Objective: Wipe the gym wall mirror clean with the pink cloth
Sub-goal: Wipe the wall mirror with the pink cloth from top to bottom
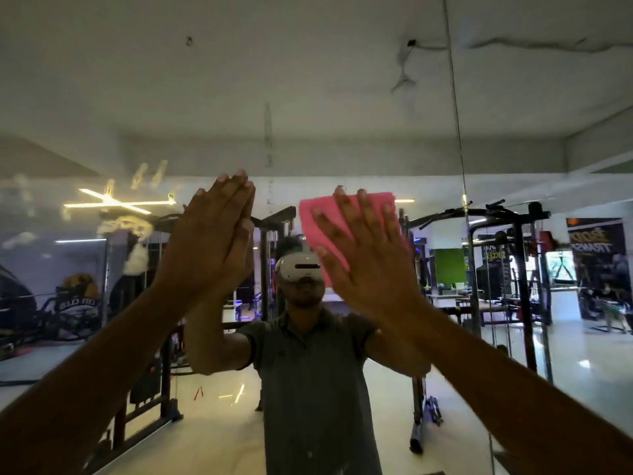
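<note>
Right hand [368, 255] lies flat with its fingers straight and slightly spread, pressing one pink cloth [346, 214] against the gym wall mirror [308, 97]; nothing is pinched or curled round. That single cloth sits under and just above the fingers, its upper edge and left corner sticking out past the fingertips. Left hand [209, 241], well to the left of the cloth and apart from it, is also released, fingers straight and held together, raised edge-on at the glass; whether it touches the surface cannot be told. Two bare forearms reach up from the lower corners toward the two hands.

Between and below the hands, the mirror shows the reflection of one person in a grey polo shirt [315, 389] wearing a white headset [298, 269]. Beyond the right hand, a thin vertical seam [455, 132] runs down the glass, and further right stands a reflected black exercise rack [496, 252] and a dark poster [596, 265]. Left of the left hand, two crossing light strips [109, 202] glow in the reflection, with several pale smudges [137, 255] beside them.
</note>
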Action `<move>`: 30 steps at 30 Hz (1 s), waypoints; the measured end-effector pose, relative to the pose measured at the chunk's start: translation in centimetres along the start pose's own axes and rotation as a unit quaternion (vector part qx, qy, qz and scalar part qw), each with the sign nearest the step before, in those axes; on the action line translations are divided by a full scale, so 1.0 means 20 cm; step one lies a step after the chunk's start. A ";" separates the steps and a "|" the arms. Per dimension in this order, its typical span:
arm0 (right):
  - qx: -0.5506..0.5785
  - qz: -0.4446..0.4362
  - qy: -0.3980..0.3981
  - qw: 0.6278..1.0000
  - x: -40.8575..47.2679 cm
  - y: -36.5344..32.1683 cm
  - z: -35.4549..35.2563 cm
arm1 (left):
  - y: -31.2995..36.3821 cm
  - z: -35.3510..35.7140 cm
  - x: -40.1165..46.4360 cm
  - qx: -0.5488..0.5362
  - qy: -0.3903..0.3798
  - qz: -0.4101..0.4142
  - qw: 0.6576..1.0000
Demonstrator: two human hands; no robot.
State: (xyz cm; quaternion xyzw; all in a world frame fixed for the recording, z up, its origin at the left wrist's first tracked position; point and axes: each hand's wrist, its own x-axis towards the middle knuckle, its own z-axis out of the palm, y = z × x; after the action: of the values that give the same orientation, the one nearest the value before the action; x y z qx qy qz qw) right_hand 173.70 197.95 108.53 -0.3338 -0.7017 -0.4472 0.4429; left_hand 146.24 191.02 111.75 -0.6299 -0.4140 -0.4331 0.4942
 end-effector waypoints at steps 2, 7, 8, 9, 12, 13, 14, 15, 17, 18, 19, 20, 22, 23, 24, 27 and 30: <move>-0.006 0.069 0.021 0.997 0.15 0.08 -0.04 | -0.02 -0.01 0.00 -0.009 0.008 0.014 1.000; -0.014 0.103 0.038 0.994 0.47 -0.19 -0.05 | -0.08 -0.01 0.04 -0.017 0.043 -0.009 0.999; -0.019 0.063 0.027 0.997 0.42 -0.26 -0.02 | -0.09 -0.01 0.04 -0.014 0.041 -0.013 0.999; -0.026 0.022 0.015 0.999 0.32 -0.31 0.00 | -0.10 -0.01 0.04 -0.012 0.036 -0.010 0.999; -0.008 -0.027 -0.021 0.999 -0.01 -0.30 0.01 | -0.14 -0.03 0.03 0.003 0.021 0.029 0.999; -0.006 -0.015 -0.018 1.000 -0.04 -0.25 0.00 | -0.17 -0.04 0.01 0.016 0.019 0.045 0.999; -0.010 0.012 -0.012 1.000 -0.01 -0.20 -0.01 | -0.21 -0.05 0.00 0.030 0.018 0.058 0.998; -0.018 0.050 -0.002 0.999 0.07 -0.16 -0.01 | -0.24 -0.06 -0.01 0.040 0.015 0.068 0.997; -0.021 0.135 0.028 0.990 0.33 -0.17 -0.05 | -0.30 -0.08 -0.02 0.045 0.009 0.085 0.995; -0.016 0.168 0.034 0.985 0.44 -0.24 -0.07 | -0.32 -0.09 -0.02 0.048 0.005 0.085 0.995; -0.017 0.180 0.030 0.983 0.51 -0.33 -0.07 | -0.34 -0.09 -0.01 0.051 0.000 0.077 0.996; -0.024 0.160 0.029 0.986 0.53 -0.43 -0.06 | -0.35 -0.11 0.00 0.049 -0.006 0.062 0.997; -0.033 0.066 0.016 0.997 0.41 -0.59 -0.01 | -0.35 -0.12 0.00 0.037 -0.013 0.044 0.998; -0.031 0.026 0.007 0.999 0.29 -0.61 0.02 | -0.36 -0.13 0.00 0.030 -0.018 0.047 0.998; -0.019 0.007 -0.005 1.000 0.15 -0.61 0.04 | -0.37 -0.13 0.00 0.025 -0.024 0.051 0.998; -0.026 0.013 -0.016 0.999 0.02 -0.44 0.01 | -0.39 -0.12 -0.01 0.025 -0.041 0.058 0.997; -0.013 0.143 -0.008 0.990 0.30 -0.37 -0.05 | -0.40 -0.13 -0.01 0.025 -0.058 0.060 0.996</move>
State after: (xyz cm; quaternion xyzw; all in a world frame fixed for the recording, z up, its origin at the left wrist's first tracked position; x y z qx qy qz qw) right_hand 165.36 194.73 111.81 -0.4396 -0.6444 -0.3861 0.4924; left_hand 138.32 189.82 114.08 -0.6652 -0.4141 -0.3549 0.5100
